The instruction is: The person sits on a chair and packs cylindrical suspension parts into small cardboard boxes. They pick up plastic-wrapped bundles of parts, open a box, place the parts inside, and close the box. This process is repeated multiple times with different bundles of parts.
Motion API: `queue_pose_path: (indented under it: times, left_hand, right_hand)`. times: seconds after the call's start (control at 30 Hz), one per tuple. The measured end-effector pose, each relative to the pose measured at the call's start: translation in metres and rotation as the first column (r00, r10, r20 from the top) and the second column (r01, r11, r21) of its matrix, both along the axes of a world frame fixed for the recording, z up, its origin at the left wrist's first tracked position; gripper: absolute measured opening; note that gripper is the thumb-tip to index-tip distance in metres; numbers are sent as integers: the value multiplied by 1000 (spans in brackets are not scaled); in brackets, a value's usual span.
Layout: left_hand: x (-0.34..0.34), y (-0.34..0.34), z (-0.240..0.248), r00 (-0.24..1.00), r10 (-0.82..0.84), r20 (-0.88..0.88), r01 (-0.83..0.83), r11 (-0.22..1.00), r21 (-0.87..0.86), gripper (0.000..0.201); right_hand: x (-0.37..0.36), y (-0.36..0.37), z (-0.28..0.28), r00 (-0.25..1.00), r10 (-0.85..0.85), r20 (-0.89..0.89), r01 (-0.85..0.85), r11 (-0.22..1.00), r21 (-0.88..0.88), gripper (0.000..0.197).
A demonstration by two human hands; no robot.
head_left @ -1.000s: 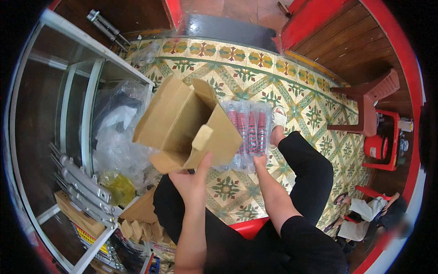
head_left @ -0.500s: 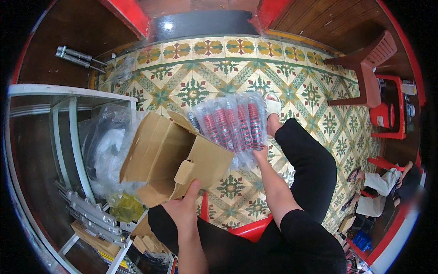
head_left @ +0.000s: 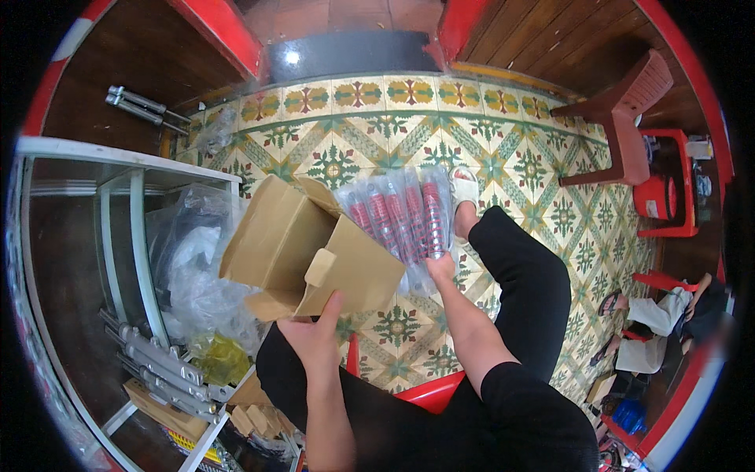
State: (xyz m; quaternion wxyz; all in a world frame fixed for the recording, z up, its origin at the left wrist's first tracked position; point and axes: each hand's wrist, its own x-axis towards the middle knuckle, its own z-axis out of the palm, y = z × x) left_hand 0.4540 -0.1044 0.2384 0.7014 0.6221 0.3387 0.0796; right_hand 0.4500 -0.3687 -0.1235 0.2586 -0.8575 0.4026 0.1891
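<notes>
I see my left hand (head_left: 314, 338) gripping the lower edge of an open cardboard box (head_left: 303, 248), thumb up along one flap, the other fingers hidden beneath. The box is held in the air above the tiled floor (head_left: 535, 181), tilted, its open mouth toward the upper right and its long axis running from lower left to upper right. It is plain brown, no label visible on the faces I see; one small flap hangs loose at the near corner.

My right hand (head_left: 440, 267) pinches the lower end of a clear plastic pack of red-and-dark cylinders (head_left: 401, 212), fingers closed on the wrap. The pack sits just beside the box's right flap, touching or nearly so; I cannot tell which. The cylinders lie side by side, long axes running from near my hand toward the far side of the floor, fanning slightly.

At left, a glass-fronted shelf unit (head_left: 130, 236) with white frame holds crumpled clear bags (head_left: 197, 259), a yellow bag (head_left: 220, 358) and long metal parts (head_left: 157, 366). Small brown cartons (head_left: 252, 413) stand at its lower corner. A red plastic chair (head_left: 625, 118) stands at upper right.
</notes>
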Motion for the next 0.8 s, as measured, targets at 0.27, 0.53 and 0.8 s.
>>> queue_pose_path:
  times: [0.27,0.53,0.8]
  left_hand:
    - [-3,8,23,968,97,233,-98,995,-9,48]
    - [-25,36,8,901,357,246,-405,895,186,44]
    - [-39,56,-6,755,563,335,-511,826,-237,50]
  right_hand:
    - [-63,43,34,974,18,226,-42,994,101,54]
    - [-82,117,150,956,14,291,-121,927,355,49]
    - [-59,100,313,571,196,797,-600,763,242,48]
